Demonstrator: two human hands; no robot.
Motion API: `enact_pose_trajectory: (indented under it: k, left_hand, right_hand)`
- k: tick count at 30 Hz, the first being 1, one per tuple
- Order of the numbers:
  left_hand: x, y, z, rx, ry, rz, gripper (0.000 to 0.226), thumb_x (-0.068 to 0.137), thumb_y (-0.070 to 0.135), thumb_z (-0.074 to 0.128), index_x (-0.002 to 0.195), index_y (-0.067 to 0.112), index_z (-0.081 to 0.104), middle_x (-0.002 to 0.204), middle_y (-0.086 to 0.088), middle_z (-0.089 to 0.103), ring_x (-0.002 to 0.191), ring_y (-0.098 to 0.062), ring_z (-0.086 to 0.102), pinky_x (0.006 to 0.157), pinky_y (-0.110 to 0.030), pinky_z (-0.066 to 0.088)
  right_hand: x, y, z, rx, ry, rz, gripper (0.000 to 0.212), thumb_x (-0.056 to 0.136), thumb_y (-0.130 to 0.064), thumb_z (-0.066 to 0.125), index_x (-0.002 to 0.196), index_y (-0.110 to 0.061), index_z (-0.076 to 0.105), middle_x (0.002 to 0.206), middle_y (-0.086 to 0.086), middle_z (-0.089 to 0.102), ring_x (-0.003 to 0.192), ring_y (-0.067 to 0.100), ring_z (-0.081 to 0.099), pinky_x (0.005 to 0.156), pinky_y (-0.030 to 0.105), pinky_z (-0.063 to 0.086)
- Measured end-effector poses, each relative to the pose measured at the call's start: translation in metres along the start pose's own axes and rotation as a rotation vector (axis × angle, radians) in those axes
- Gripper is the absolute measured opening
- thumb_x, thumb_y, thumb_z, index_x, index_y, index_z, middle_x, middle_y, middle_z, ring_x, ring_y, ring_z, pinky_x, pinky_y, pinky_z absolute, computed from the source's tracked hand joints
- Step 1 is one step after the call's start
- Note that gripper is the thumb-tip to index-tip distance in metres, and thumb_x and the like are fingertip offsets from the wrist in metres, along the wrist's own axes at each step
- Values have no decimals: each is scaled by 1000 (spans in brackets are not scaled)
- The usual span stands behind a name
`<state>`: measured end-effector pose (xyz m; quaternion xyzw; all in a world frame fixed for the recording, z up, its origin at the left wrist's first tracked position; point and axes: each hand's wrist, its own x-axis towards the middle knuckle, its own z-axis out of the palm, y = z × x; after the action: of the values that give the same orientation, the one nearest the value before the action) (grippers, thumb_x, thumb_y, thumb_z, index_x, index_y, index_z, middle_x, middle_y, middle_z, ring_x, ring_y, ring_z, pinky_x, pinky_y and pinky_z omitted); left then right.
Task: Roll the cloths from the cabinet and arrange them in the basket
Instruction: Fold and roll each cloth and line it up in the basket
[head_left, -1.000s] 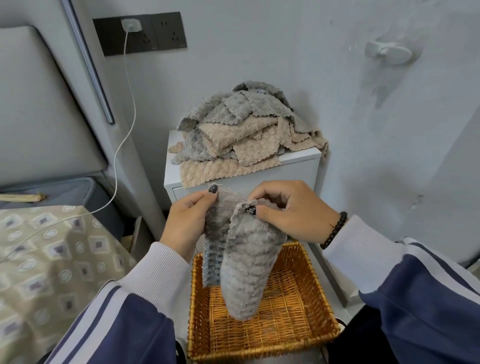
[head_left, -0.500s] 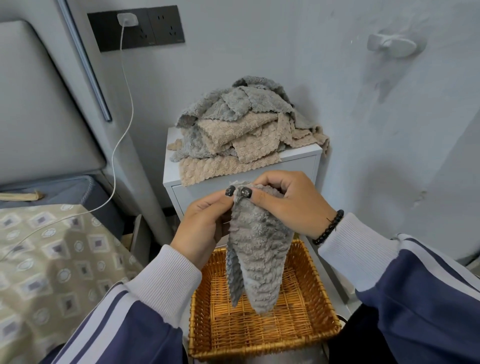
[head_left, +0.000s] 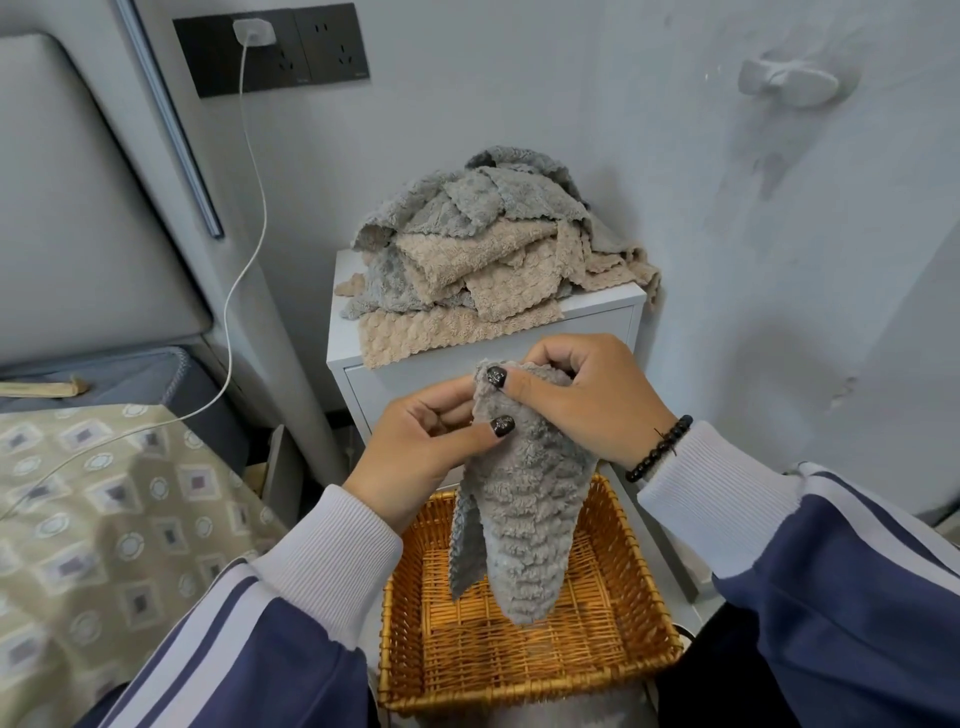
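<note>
Both hands up over the basket (head_left: 524, 691), pinching the top of a grey cloth (head_left: 524, 525) that hangs down into it. Left hand (head_left: 421, 457) grips the left edge with thumb on the front; right hand (head_left: 587, 400) is curled round the top corner. Cloth is folded lengthwise, not yet a tight roll; one flap dangles loose on the left. Risk: that flap slips out while rolling, giving a lopsided roll that unravels once set down. Remaining pile of cloths (head_left: 483, 254) sits on the cabinet (head_left: 363, 374) behind, some overhanging the front edge and could slide off.
</note>
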<state>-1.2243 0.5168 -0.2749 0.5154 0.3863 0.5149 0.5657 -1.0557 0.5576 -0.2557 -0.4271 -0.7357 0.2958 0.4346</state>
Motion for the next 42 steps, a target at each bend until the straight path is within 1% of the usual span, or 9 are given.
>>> enact_pose_trajectory:
  k: [5, 9, 18, 23, 28, 31, 34, 38, 42]
  left_hand:
    - [1, -3, 2, 28, 103, 6, 25, 86, -6, 58, 105, 5, 69, 85, -6, 76, 72, -12, 72, 57, -16, 53]
    - [6, -1, -5, 0, 172, 20, 23, 86, -4, 58, 97, 11, 72, 88, -7, 76, 79, -17, 73, 64, -23, 57]
    - [13, 0, -18, 63, 303, 45, 38, 90, -6, 55, 128, -2, 55, 101, -14, 71, 94, -25, 65, 93, -36, 53]
    - [13, 4, -25, 110, 287, 67, 27, 90, -1, 57, 114, 8, 64, 98, -6, 74, 99, -27, 66, 93, -39, 52]
    - [12, 1, -21, 387, 215, 74, 23, 94, -5, 51, 95, 16, 62, 73, 12, 73, 73, -1, 66, 72, -17, 51]
    - [12, -4, -21, 422, 205, 60, 26, 95, -4, 52, 76, 14, 53, 56, 7, 53, 57, -15, 47, 69, -27, 43]
    - [13, -2, -19, 431, 191, 69, 38, 94, -8, 49, 68, 18, 43, 45, 16, 36, 48, -3, 32, 64, -27, 41]
    - [10, 5, -13, 464, 174, 95, 39, 94, -12, 45, 70, 18, 45, 39, 20, 46, 44, 5, 47, 58, -9, 45]
    - [6, 11, -17, 450, 201, 65, 27, 90, -9, 55, 84, 18, 59, 59, 12, 65, 66, -6, 60, 67, -20, 50]
  right_hand:
    - [0, 3, -6, -48, -71, 74, 37, 82, -35, 71, 55, -13, 57, 43, -12, 43, 42, 3, 37, 45, 13, 29]
    - [1, 9, -16, -102, -132, 80, 41, 87, -36, 64, 58, -8, 59, 43, -10, 41, 44, 7, 39, 48, 13, 28]
    - [0, 16, -23, -370, -77, 1, 30, 79, -32, 72, 56, -19, 59, 116, -3, 53, 111, 13, 40, 92, 25, 30]
    - [4, 18, -31, -221, -125, 160, 35, 76, -36, 76, 69, -2, 70, 64, 19, 62, 52, 11, 45, 50, 20, 33]
    - [4, 14, -31, -251, 84, 115, 13, 74, -29, 80, 73, -24, 67, 59, -9, 59, 50, 3, 47, 50, 8, 35]
    - [3, 13, -28, -295, 158, 78, 16, 75, -22, 79, 85, -17, 67, 59, -15, 48, 49, -3, 45, 50, 5, 33]
    - [3, 12, -28, -245, 194, 52, 20, 76, -18, 78, 92, -19, 66, 65, -23, 45, 51, -12, 45, 52, 2, 30]
    - [5, 15, -28, -129, 156, 76, 38, 74, -16, 80, 103, -30, 60, 79, -12, 52, 43, 0, 38, 54, 16, 41]
    - [7, 14, -29, 42, 120, 127, 43, 72, -11, 82, 108, -24, 62, 71, -12, 47, 52, -2, 44, 55, 12, 42]
